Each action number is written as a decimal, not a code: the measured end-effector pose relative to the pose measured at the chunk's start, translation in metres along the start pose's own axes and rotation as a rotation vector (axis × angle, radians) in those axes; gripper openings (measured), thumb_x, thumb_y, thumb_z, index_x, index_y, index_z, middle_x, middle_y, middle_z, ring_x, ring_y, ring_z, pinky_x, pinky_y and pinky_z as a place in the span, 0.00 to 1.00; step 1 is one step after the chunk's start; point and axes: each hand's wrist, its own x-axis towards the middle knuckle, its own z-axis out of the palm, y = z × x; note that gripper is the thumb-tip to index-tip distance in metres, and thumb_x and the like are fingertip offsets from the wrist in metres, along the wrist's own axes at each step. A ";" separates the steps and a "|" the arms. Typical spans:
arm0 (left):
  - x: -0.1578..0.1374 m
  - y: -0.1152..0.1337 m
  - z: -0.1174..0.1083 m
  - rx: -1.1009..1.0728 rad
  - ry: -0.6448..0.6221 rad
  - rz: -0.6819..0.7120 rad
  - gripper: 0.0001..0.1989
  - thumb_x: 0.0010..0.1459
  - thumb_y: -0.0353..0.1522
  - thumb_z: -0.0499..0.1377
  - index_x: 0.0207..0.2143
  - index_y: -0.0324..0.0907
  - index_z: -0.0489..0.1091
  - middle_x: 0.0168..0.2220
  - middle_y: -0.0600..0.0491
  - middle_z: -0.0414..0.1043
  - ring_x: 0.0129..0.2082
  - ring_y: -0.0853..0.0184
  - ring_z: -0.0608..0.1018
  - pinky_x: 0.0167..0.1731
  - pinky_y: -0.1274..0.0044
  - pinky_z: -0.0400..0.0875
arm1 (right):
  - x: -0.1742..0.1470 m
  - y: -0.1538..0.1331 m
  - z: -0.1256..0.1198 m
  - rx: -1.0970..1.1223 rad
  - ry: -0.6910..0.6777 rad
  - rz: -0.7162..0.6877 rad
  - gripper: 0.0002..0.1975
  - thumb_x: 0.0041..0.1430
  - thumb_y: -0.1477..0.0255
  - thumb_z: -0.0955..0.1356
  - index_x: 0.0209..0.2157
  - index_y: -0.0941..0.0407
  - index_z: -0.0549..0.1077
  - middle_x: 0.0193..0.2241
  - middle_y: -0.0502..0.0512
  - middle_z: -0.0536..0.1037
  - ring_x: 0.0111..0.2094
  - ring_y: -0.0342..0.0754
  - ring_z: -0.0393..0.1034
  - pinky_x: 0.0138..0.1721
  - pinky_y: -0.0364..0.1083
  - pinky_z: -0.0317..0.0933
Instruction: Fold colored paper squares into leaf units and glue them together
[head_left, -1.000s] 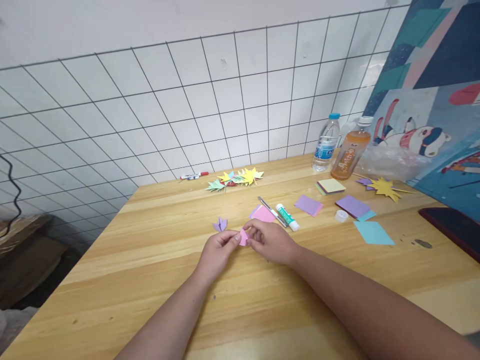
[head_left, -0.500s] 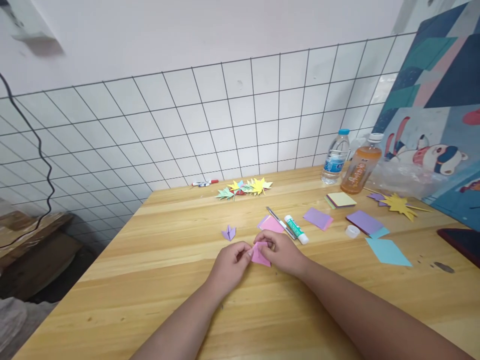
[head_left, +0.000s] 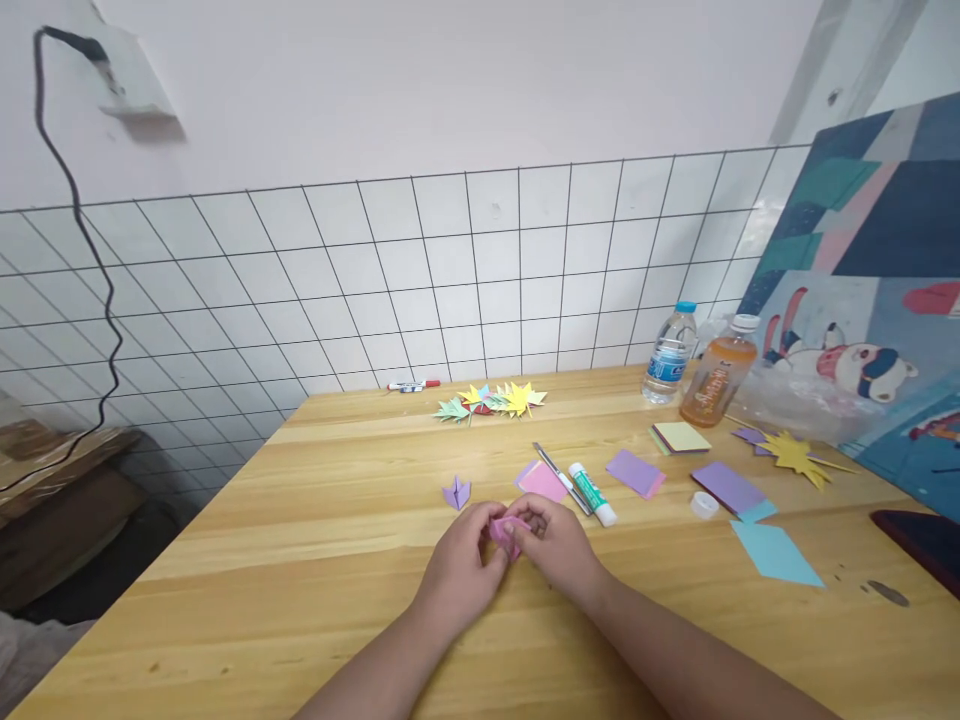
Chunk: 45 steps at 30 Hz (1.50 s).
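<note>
Pink paper piece (head_left: pixel 507 531) sits pinched between both my hands, held just above the bench (head_left: pixel 300 560) near its middle. My left hand (head_left: pixel 459 572) grips it from the left with thumb and forefinger closed on the fold, and my right hand (head_left: pixel 556 548) grips it from the other side, fingers (head_left: pixel 525 522) curled over the top edge. Both sets of fingers are clenched on the paper; neither is released.

Just beyond my left fingers lies a small purple folded piece (head_left: pixel 457 492), apart from the hands. Just past my right fingers lies a flat pink sheet (head_left: pixel 543 481), and beside that a slim knife (head_left: pixel 552 465) and a glue stick (head_left: pixel 592 493) lie side by side. Farther to the right of the fingers are a purple sheet (head_left: pixel 636 472), a white tape roll (head_left: pixel 703 505) and a blue sheet (head_left: pixel 775 552). Far ahead, near the tiled wall, a row of folded paper shapes (head_left: pixel 493 400) lies on the bench.

As I judge it, the main risk is the paper itself: it is small and thin, so an uneven squeeze could crumple the fold or tear a corner. If my right fingers slide forward they could nudge the pink sheet into the knife. A loose pinch could also let the piece spring open.
</note>
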 end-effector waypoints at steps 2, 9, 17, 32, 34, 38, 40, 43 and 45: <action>0.001 0.001 0.000 0.022 -0.014 0.016 0.08 0.54 0.29 0.53 0.37 0.43 0.69 0.34 0.50 0.71 0.34 0.65 0.73 0.34 0.76 0.66 | -0.001 -0.001 0.003 -0.031 -0.008 -0.044 0.06 0.51 0.70 0.67 0.28 0.58 0.70 0.22 0.50 0.71 0.24 0.42 0.66 0.27 0.41 0.61; 0.001 -0.003 0.000 0.026 -0.022 -0.027 0.07 0.54 0.28 0.51 0.33 0.43 0.67 0.32 0.52 0.71 0.32 0.66 0.72 0.32 0.77 0.64 | -0.003 0.000 0.004 -0.039 -0.012 -0.043 0.08 0.51 0.67 0.68 0.28 0.58 0.70 0.23 0.50 0.70 0.25 0.41 0.62 0.28 0.41 0.58; 0.003 -0.004 -0.001 -0.012 -0.013 -0.019 0.13 0.52 0.27 0.52 0.41 0.44 0.67 0.39 0.51 0.73 0.38 0.64 0.73 0.38 0.75 0.66 | -0.003 0.007 0.005 -0.011 -0.023 -0.093 0.08 0.53 0.67 0.67 0.29 0.58 0.69 0.24 0.50 0.70 0.25 0.41 0.63 0.28 0.41 0.58; 0.006 -0.006 -0.005 0.123 -0.041 -0.012 0.13 0.54 0.29 0.52 0.42 0.46 0.65 0.36 0.53 0.72 0.35 0.66 0.73 0.34 0.77 0.63 | 0.008 0.018 -0.002 0.015 0.039 -0.124 0.04 0.53 0.72 0.65 0.29 0.57 0.66 0.22 0.47 0.67 0.24 0.41 0.63 0.28 0.41 0.57; 0.009 -0.006 -0.004 0.187 -0.049 -0.005 0.09 0.54 0.29 0.51 0.38 0.46 0.65 0.32 0.55 0.71 0.33 0.66 0.72 0.31 0.78 0.61 | 0.008 0.018 -0.002 -0.008 0.045 -0.123 0.03 0.52 0.72 0.65 0.29 0.57 0.66 0.21 0.47 0.67 0.24 0.41 0.63 0.27 0.41 0.57; 0.015 -0.005 -0.003 0.338 -0.058 -0.059 0.03 0.53 0.30 0.52 0.32 0.45 0.63 0.27 0.56 0.69 0.29 0.66 0.71 0.26 0.78 0.57 | 0.007 0.014 -0.002 -0.082 0.060 -0.121 0.03 0.51 0.73 0.65 0.28 0.57 0.67 0.21 0.47 0.68 0.24 0.41 0.63 0.27 0.40 0.57; 0.016 -0.005 -0.002 0.388 -0.065 -0.074 0.04 0.51 0.29 0.53 0.32 0.45 0.63 0.28 0.56 0.69 0.30 0.66 0.72 0.25 0.78 0.56 | 0.007 0.011 -0.001 -0.128 0.084 -0.118 0.02 0.50 0.73 0.65 0.27 0.58 0.67 0.21 0.47 0.68 0.23 0.40 0.62 0.26 0.40 0.56; 0.016 -0.006 -0.001 0.428 -0.062 -0.039 0.06 0.51 0.28 0.53 0.33 0.45 0.63 0.29 0.54 0.70 0.31 0.64 0.72 0.25 0.77 0.55 | 0.006 0.011 0.000 -0.171 0.138 -0.104 0.02 0.49 0.74 0.65 0.26 0.57 0.66 0.20 0.46 0.66 0.22 0.40 0.60 0.25 0.39 0.55; 0.015 -0.006 -0.001 0.447 -0.062 -0.034 0.07 0.51 0.28 0.53 0.35 0.45 0.63 0.30 0.53 0.71 0.32 0.63 0.73 0.26 0.77 0.56 | 0.007 0.012 0.000 -0.199 0.163 -0.101 0.02 0.48 0.74 0.64 0.26 0.58 0.65 0.20 0.46 0.66 0.21 0.39 0.59 0.24 0.39 0.54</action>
